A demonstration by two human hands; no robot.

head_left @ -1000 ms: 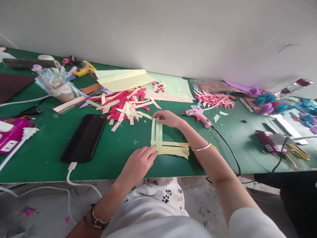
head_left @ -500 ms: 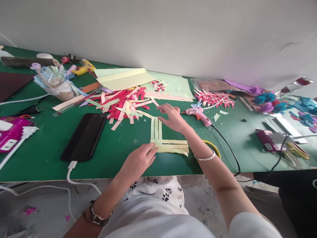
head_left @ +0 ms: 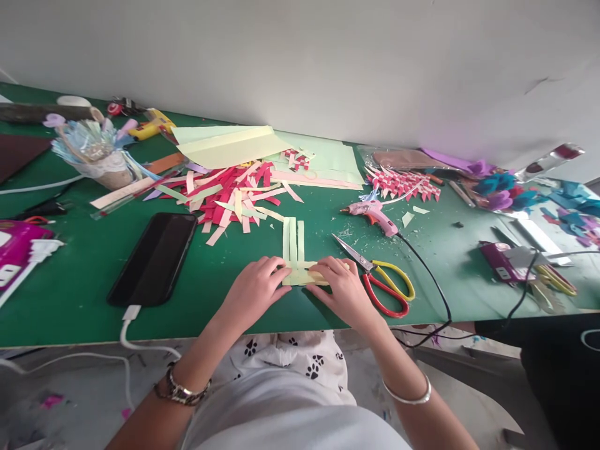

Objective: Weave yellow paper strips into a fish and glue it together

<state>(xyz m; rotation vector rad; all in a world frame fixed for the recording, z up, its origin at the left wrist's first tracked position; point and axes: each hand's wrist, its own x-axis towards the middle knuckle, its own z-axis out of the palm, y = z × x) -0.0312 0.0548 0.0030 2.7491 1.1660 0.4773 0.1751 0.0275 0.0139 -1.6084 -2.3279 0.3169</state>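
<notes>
Pale green and cream paper strips (head_left: pixel 293 244) cross each other in an L-shaped weave on the green tabletop, some running away from me, some to the right. My left hand (head_left: pixel 257 289) is at the weave's left edge, fingers and thumb closed on its corner. Over the sideways strips lies my right hand (head_left: pixel 341 290), its fingers pressed round them and hiding most of their length. Just right of that hand are scissors (head_left: pixel 375 269) with one red and one yellow handle, blades partly apart. A pink glue gun (head_left: pixel 377 215) rests behind them.
A loose pile of red, pink and green paper strips (head_left: pixel 234 197) lies behind the weave, with paper sheets (head_left: pixel 229 144) beyond. A black phone (head_left: pixel 152 259) on a white cable is at left. A black cord trails from the glue gun over the front edge. A person in black clothing (head_left: pixel 557 375) is at right.
My right hand has come down and toward me from the far ends of the upright strips onto the sideways strips. The scissors, mostly hidden by my forearm before, now show.
</notes>
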